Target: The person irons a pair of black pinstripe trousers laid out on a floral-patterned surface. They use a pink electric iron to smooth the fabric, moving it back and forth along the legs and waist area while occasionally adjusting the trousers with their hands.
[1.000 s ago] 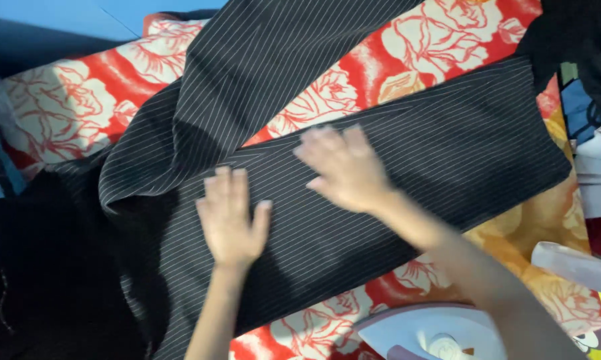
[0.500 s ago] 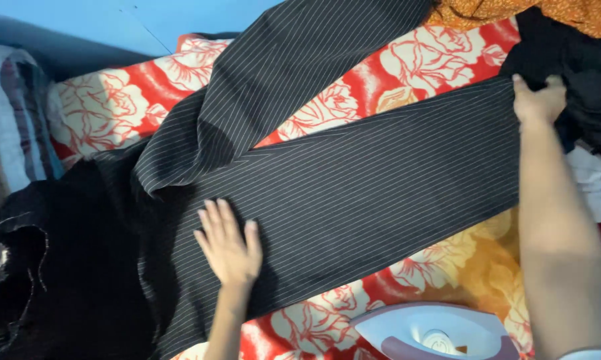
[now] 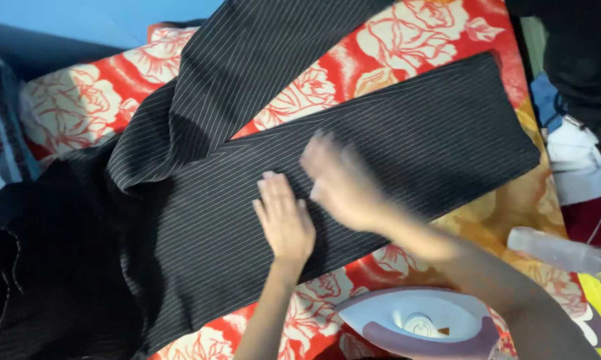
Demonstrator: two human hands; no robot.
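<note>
Left fingers: the left hand (image 3: 285, 220) lies flat, palm down, on the pinstriped trouser leg (image 3: 354, 167), fingers (image 3: 274, 190) stretched out and close together, clamped on nothing.
Right fingers: the right hand (image 3: 340, 183) is a blur just beside the left, also over the leg; it looks spread and flat, but whether it presses the cloth or skims above it cannot be told.
Garment: dark pinstriped trousers; the worked leg runs across the middle of the view from lower left to upper right, flat on the cover. The other leg (image 3: 247, 60) is folded away toward the top.
Surface: a red cloth with pale roses (image 3: 407, 40), which pads whatever carries the work; whether that is a bench or a bed does not show.
Step in hand: by my reading, smoothing the leg flat with both palms, one anchoring, one sweeping.
Next move calls for: judging by the layout, the leg to lie free of creases and held taut at one end, and a hand freed for the iron (image 3: 420, 323), which sits near the bottom edge, just below the right forearm.
Nearby: a clear spray bottle (image 3: 560, 252) at the right; piled clothing (image 3: 580, 160) beyond it.
Hidden or unclear: the waist end sinks into a dark heap (image 3: 27, 280) at the left, with no detail readable; the iron is cut by the lower edge; the folded leg leaves the view at the top; the right fingers are too smeared to count.
</note>
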